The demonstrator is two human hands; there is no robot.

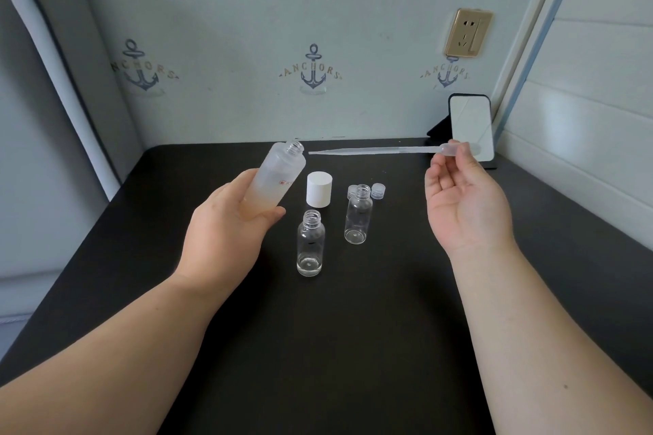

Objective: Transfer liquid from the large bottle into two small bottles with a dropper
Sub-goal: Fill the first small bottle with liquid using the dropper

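Above the black bench (353, 346), left of centre: left hand (226, 233) grips the large frosted bottle (277, 180) low on its body, fingers wrapped round it, thumb across the near side. Bottle lifted clear of the bench, tilted with its open neck up and to the right. Pale peach liquid sits in the lower part, inside the grip.

Right side: right hand (466, 201) raised, palm facing left. Thumb and forefinger pinch the bulb of a clear plastic dropper (381, 150); other fingers loosely spread. Dropper lies level, tip pointing left, near the large bottle's mouth but apart from it.

Standing on the bench between the hands:
- near small clear bottle (310, 245), upright, uncapped, a thin layer of clear liquid at the bottom.
- far small clear bottle (358, 214), upright, uncapped, right of and beyond the first; cannot tell if it holds liquid.
- white cap (319, 189), upright, just right of the large bottle's base.
- two small clear caps (378, 191), close behind the far small bottle, one partly hidden by its neck.

Far right corner: a phone (471, 127) propped on a dark stand, partly behind the dropper bulb. Wall behind shows anchor prints (312, 69) and a gold socket (468, 32).
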